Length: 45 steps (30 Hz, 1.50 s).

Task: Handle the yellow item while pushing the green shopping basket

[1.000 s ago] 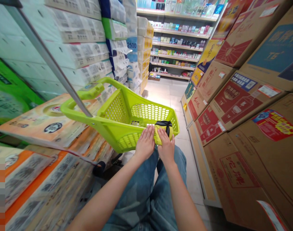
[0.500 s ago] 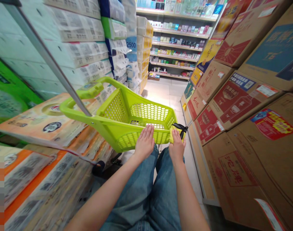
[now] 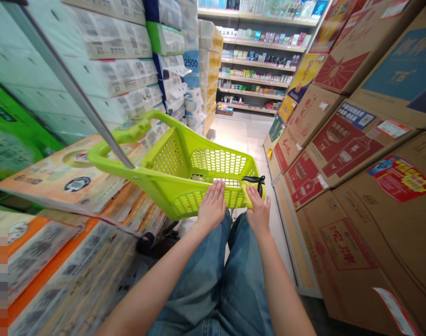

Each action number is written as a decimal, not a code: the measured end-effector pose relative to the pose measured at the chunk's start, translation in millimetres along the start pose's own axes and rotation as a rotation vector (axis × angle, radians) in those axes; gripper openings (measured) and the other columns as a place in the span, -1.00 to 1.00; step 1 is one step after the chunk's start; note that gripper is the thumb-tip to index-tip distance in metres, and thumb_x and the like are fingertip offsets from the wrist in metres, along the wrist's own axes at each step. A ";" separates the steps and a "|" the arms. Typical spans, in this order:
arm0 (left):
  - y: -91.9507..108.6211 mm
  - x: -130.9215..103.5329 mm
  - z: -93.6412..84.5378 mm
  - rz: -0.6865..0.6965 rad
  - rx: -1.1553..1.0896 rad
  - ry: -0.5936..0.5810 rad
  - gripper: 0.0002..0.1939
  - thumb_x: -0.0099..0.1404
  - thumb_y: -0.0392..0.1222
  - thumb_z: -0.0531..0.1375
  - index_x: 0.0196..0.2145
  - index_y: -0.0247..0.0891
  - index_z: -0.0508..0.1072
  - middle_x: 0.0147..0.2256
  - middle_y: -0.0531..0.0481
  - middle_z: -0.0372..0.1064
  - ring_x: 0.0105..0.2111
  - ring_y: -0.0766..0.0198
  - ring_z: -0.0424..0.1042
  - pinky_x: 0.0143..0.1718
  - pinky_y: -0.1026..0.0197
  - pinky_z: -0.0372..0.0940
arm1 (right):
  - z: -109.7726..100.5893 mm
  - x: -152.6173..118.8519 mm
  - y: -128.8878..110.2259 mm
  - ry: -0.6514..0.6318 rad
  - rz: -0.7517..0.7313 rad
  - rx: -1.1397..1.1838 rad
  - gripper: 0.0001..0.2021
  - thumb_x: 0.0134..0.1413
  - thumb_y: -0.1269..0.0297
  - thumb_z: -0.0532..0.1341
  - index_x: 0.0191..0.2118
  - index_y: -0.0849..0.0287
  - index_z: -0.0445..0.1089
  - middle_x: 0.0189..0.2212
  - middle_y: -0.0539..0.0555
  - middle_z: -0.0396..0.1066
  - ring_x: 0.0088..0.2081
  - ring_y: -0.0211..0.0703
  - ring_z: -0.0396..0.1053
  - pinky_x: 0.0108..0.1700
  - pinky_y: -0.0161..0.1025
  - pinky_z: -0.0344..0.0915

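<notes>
- Hands: two, both backs uppermost, forearms reaching forward over two denim-clad legs [image 3: 248, 275].
- Left hand [image 3: 212, 203]: flat and free of any object, fingers straight and together, pointing forward in front of the near rim of the basket; contact with the rim cannot be told.
- Right hand [image 3: 258, 210]: fingers laid over one yellow-and-black cloth [image 3: 250, 192], outermost finger spread; whether they grip it or merely press cannot be told.
- Cloth: one, beneath the right fingertips at the basket's end, well to the right of the left hand.
- Basket [image 3: 157, 184]: one, lime green with perforated walls, ahead of both hands and extending left.
- Metal pole [image 3: 73, 85]: one, slanting up and away to the left of the left hand.
- Cartons [image 3: 391, 233]: several, stacked right of the right hand; one bears a red-and-yellow label [image 3: 402, 179].
</notes>
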<state>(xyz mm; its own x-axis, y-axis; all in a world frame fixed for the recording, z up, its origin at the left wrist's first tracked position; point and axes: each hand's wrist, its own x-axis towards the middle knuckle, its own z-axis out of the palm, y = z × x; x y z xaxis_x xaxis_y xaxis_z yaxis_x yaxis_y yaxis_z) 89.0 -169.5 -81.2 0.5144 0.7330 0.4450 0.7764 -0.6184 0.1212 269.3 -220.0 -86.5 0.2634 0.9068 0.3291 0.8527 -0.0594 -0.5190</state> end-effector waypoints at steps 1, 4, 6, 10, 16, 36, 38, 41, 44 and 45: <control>-0.2 0.0 0.2 0.002 -0.003 0.001 -0.33 0.42 -0.24 -0.08 0.41 -0.42 -0.19 0.41 -0.18 -0.14 0.42 0.13 -0.20 0.39 -0.01 -0.08 | -3.4 0.4 9.6 0.009 0.042 0.005 -0.18 -0.14 0.60 -0.02 0.32 -0.06 0.18 0.34 0.01 0.15 0.37 -0.17 0.06 0.41 0.22 -0.36; -0.8 0.0 1.4 0.003 -0.009 0.004 -0.32 0.42 -0.25 -0.09 0.42 -0.41 -0.22 0.41 -0.18 -0.14 0.42 0.12 -0.19 0.39 -0.02 -0.08 | -7.7 2.8 21.5 0.024 0.141 0.013 -0.21 -0.11 0.57 -0.02 0.30 -0.03 0.20 0.33 0.04 0.17 0.36 -0.14 0.07 0.40 0.25 -0.32; -0.9 0.0 2.2 0.004 -0.011 0.006 -0.31 0.42 -0.25 -0.08 0.42 -0.42 -0.22 0.41 -0.19 -0.15 0.42 0.12 -0.20 0.39 -0.01 -0.08 | -3.8 4.7 12.9 0.037 0.166 -0.006 -0.22 -0.11 0.56 -0.02 0.31 0.01 0.19 0.34 0.06 0.16 0.37 -0.13 0.05 0.39 0.25 -0.33; -1.6 -0.4 2.8 0.003 -0.020 0.011 -0.30 0.41 -0.25 -0.08 0.42 -0.40 -0.24 0.41 -0.19 -0.14 0.42 0.13 -0.21 0.39 -0.04 -0.08 | 14.6 7.7 -31.8 0.028 0.089 -0.029 -0.20 -0.13 0.56 0.00 0.33 0.06 0.16 0.35 0.08 0.13 0.39 -0.15 0.00 0.41 0.19 -0.39; -3.5 -1.3 2.6 0.018 -0.015 -0.014 -0.33 0.40 -0.26 -0.07 0.40 -0.46 -0.14 0.40 -0.22 -0.12 0.43 0.13 -0.24 0.40 -0.02 -0.11 | 26.5 7.0 -73.4 -0.080 -0.094 0.023 -0.23 -0.09 0.56 0.00 0.33 0.09 0.16 0.36 0.06 0.11 0.39 -0.18 -0.01 0.43 0.11 -0.43; -3.7 -1.4 4.7 0.021 -0.032 0.022 -0.28 0.39 -0.29 -0.08 0.42 -0.38 -0.28 0.41 -0.20 -0.14 0.42 0.12 -0.22 0.39 -0.06 -0.06 | 35.0 2.8 -72.3 0.020 0.009 -0.001 -0.21 -0.12 0.57 0.01 0.34 0.13 0.15 0.35 0.13 0.13 0.39 -0.09 0.01 0.41 0.18 -0.36; -4.1 -1.7 3.6 0.029 -0.037 0.014 -0.28 0.38 -0.30 -0.08 0.42 -0.38 -0.27 0.41 -0.20 -0.12 0.42 0.13 -0.22 0.39 -0.06 -0.05 | 34.4 1.7 -78.8 -0.019 -0.051 -0.013 -0.21 -0.10 0.57 0.00 0.34 0.11 0.15 0.35 0.10 0.13 0.38 -0.12 0.02 0.42 0.14 -0.36; -2.2 -1.5 1.8 0.011 -0.012 0.006 -0.31 0.41 -0.27 -0.09 0.42 -0.41 -0.22 0.41 -0.20 -0.12 0.42 0.13 -0.22 0.39 -0.03 -0.08 | 25.4 0.0 -62.3 -0.026 -0.105 -0.026 -0.21 -0.09 0.58 0.00 0.33 0.02 0.15 0.34 0.03 0.16 0.37 -0.18 0.06 0.42 0.13 -0.42; 0.1 -1.0 1.5 -0.005 0.009 0.007 -0.31 0.42 -0.25 -0.08 0.42 -0.42 -0.23 0.41 -0.18 -0.14 0.42 0.14 -0.22 0.39 -0.02 -0.08 | 12.8 -1.5 -25.3 0.017 -0.061 -0.035 -0.18 -0.13 0.60 0.00 0.33 -0.04 0.15 0.34 0.01 0.16 0.36 -0.19 0.06 0.42 0.14 -0.39; 0.4 -0.9 1.6 -0.006 0.010 0.006 -0.30 0.42 -0.25 -0.08 0.42 -0.41 -0.24 0.41 -0.17 -0.15 0.42 0.14 -0.22 0.39 -0.02 -0.07 | 8.8 -1.8 -12.0 0.034 -0.022 -0.031 -0.17 -0.14 0.60 0.00 0.33 -0.05 0.15 0.34 0.01 0.16 0.36 -0.18 0.07 0.42 0.15 -0.36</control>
<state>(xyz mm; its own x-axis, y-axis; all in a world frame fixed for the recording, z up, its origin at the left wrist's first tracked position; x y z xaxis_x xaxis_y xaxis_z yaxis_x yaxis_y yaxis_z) 89.4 -170.0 -82.9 0.5075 0.7351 0.4494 0.7830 -0.6112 0.1154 254.6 -217.2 -87.8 0.2592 0.8933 0.3672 0.8720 -0.0530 -0.4866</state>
